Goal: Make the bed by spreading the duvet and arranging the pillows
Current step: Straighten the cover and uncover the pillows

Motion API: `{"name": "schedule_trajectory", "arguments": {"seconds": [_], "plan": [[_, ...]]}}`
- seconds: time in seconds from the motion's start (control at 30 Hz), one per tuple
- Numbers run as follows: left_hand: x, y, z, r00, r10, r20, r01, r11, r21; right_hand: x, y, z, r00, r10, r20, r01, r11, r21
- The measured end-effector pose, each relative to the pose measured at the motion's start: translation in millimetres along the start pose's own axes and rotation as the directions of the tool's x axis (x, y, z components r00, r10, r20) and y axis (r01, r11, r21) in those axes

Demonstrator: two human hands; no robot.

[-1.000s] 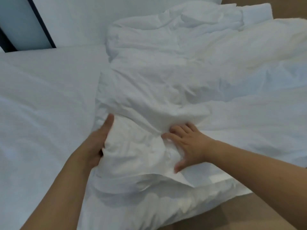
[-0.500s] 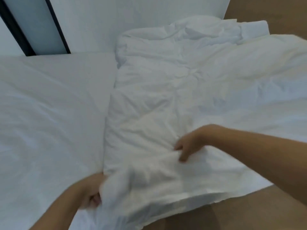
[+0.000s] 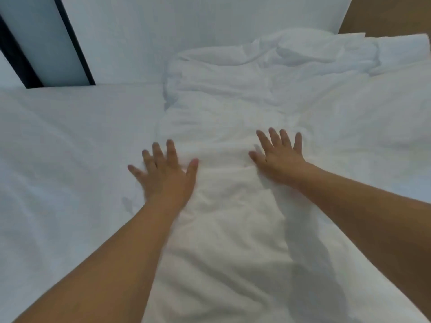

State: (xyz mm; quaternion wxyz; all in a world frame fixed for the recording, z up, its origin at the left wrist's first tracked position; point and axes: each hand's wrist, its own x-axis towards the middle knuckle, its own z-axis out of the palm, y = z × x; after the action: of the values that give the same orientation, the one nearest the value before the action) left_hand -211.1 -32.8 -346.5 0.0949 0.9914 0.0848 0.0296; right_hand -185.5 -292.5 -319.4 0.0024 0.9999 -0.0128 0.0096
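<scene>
Two bare hands lie flat on white bedding, seen from the head camera looking down the forearms. At far left, beyond the bed, a dark vertical frame (image 3: 77, 43) edges a pale glass panel (image 3: 44, 36), with a plain white wall (image 3: 186, 22) next to it. Below these, the fitted sheet (image 3: 58, 159) covers the left part of the mattress, smooth apart from shallow creases.

Left hand (image 3: 166, 176): palm down, fingers straight and spread, grasping nothing. It rests across the left edge of the duvet (image 3: 228, 201), the little-finger side over the sheet and the thumb on the duvet fabric. Whether it is pressing hard or merely resting cannot be determined.

Duvet: white, crumpled, lying as a long band from the near edge of the bed, between the two forearms, to the far side. Its far end is bunched into thick folds against the wall. To the right it widens into a broad rumpled expanse running out of view.

Right hand (image 3: 278, 159): palm down on the duvet, fingers straight and fanned, nothing gripped. It sits well inside the duvet's area, level with the left hand, with a ridge of fabric between the two.

At upper right, a white pillow (image 3: 401, 54) lies beyond the bunched folds, touching them. Behind it, a brown surface (image 3: 384, 15) fills the corner.
</scene>
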Motion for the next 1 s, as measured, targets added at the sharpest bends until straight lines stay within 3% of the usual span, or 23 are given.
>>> {"name": "schedule_trajectory", "arguments": {"seconds": [0.1,0.2,0.33,0.43,0.5,0.6,0.63,0.67,0.73,0.77,0.8,0.83,0.9,0.93,1.0], "plan": [[21,-10,35,0.94,-0.107,0.323,0.104,0.994,0.026,-11,6,65,0.987,-0.007,0.161,0.008,1.0,-0.008],[59,2,11,0.911,-0.138,0.388,0.208,0.967,-0.144,-8,5,77,0.988,-0.012,0.151,0.002,0.998,0.07],[130,8,-28,0.905,-0.2,0.376,0.385,0.762,-0.521,51,10,45,0.995,-0.077,0.058,0.063,0.976,0.207],[187,9,-41,0.872,-0.208,0.444,0.461,0.655,-0.599,108,11,33,0.997,-0.053,0.063,0.037,0.974,0.223],[220,8,-36,0.843,-0.245,0.479,0.524,0.573,-0.63,137,7,37,0.988,-0.036,0.152,-0.001,0.973,0.231],[255,34,-3,0.824,-0.068,0.562,0.553,0.309,-0.774,166,-3,54,0.941,-0.023,0.339,-0.059,0.971,0.23],[277,52,-1,0.84,-0.073,0.537,0.539,0.231,-0.81,179,-6,54,0.916,-0.032,0.399,-0.063,0.973,0.223],[303,69,-10,0.869,-0.167,0.466,0.492,0.191,-0.849,197,-8,48,0.899,-0.043,0.435,-0.06,0.974,0.219],[369,82,-41,0.875,-0.42,0.24,0.33,0.155,-0.931,252,-7,22,0.93,-0.057,0.362,-0.035,0.97,0.243],[394,76,-55,0.836,-0.523,0.166,0.294,0.172,-0.94,282,-5,9,0.966,-0.066,0.25,0.004,0.971,0.239],[411,61,-55,0.789,-0.606,0.104,0.314,0.252,-0.915,311,-5,1,0.988,-0.09,0.125,0.063,0.977,0.202],[414,38,-41,0.766,-0.642,0.031,0.373,0.405,-0.835,335,-11,-1,0.991,-0.127,0.037,0.12,0.982,0.148],[373,-9,16,0.837,-0.545,-0.054,0.458,0.751,-0.476,361,-36,21,0.982,-0.186,-0.013,0.187,0.978,0.09],[358,-13,39,0.88,-0.474,-0.01,0.446,0.835,-0.321,369,-48,40,0.983,-0.183,0.007,0.182,0.981,0.072],[383,-5,61,0.898,-0.439,0.037,0.431,0.857,-0.282,385,-66,71,0.995,-0.1,0.016,0.098,0.992,0.082]]}}
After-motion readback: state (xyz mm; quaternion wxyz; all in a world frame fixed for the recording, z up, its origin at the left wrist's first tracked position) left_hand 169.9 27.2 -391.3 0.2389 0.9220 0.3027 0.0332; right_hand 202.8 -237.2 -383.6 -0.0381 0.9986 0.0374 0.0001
